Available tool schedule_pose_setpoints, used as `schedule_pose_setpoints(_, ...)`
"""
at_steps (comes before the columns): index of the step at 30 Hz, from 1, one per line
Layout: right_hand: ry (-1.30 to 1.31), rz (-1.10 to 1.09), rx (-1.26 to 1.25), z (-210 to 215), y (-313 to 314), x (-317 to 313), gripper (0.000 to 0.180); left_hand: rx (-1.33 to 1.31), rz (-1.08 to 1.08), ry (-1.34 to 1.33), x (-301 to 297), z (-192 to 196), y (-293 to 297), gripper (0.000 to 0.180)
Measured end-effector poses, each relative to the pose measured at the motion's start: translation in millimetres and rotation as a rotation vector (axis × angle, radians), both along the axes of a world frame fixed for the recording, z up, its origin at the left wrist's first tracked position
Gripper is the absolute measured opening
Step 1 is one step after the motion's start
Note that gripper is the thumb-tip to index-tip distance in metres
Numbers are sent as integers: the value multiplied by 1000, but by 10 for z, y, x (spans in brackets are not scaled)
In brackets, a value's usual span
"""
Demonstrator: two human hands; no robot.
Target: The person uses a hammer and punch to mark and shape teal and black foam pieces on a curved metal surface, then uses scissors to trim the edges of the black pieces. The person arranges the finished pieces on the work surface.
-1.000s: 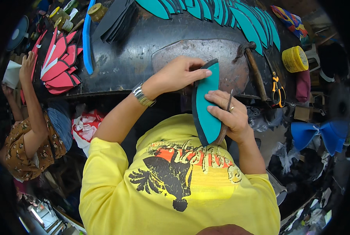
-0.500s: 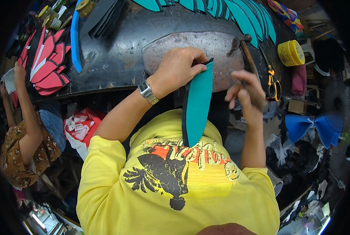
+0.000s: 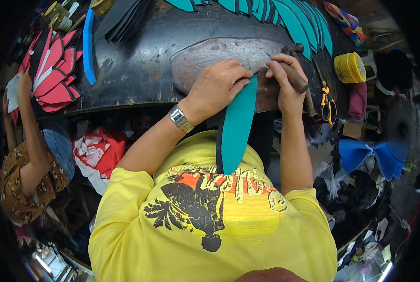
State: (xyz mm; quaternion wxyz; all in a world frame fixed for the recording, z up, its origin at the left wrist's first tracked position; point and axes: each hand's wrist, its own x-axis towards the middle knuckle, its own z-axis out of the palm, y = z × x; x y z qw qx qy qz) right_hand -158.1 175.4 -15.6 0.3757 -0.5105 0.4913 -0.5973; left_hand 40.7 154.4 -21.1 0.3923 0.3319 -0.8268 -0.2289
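My left hand (image 3: pixel 217 89), with a metal watch on its wrist, pinches the upper tip of a long leaf-shaped teal piece (image 3: pixel 238 127) with a black layer along its left side. The piece hangs over the table's front edge, its lower end against my yellow shirt. Close by on the right, my right hand (image 3: pixel 290 77) is closed around a tool with a thick brown wooden handle (image 3: pixel 295 79); its working end is hidden near the teal tip. Both hands are over a worn reddish-grey slab (image 3: pixel 219 50). A hammer (image 3: pixel 293 48) lies behind my right hand.
Teal pieces (image 3: pixel 297 23) and black pieces (image 3: pixel 120 23) lie along the table's far side. Orange-handled scissors (image 3: pixel 328 104) and a yellow tub (image 3: pixel 349 68) stand right. A co-worker's hand (image 3: pixel 25 88) is at the left, beside red pieces (image 3: pixel 55 80) and a blue strip (image 3: pixel 88 51).
My right hand has moved up and left, close to my left hand, and a wooden handle now shows in its grip. My left hand keeps its pinch on the teal piece.
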Motion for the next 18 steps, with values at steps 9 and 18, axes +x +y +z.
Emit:
schedule_pose_setpoints(9,-49,-35,46,14,159,32,11,-46,-33,-19,7,3,-5,16)
schedule_pose_setpoints(18,157,23,32,-12,160,-49,8,-32,-54,-9,12,20,25,18)
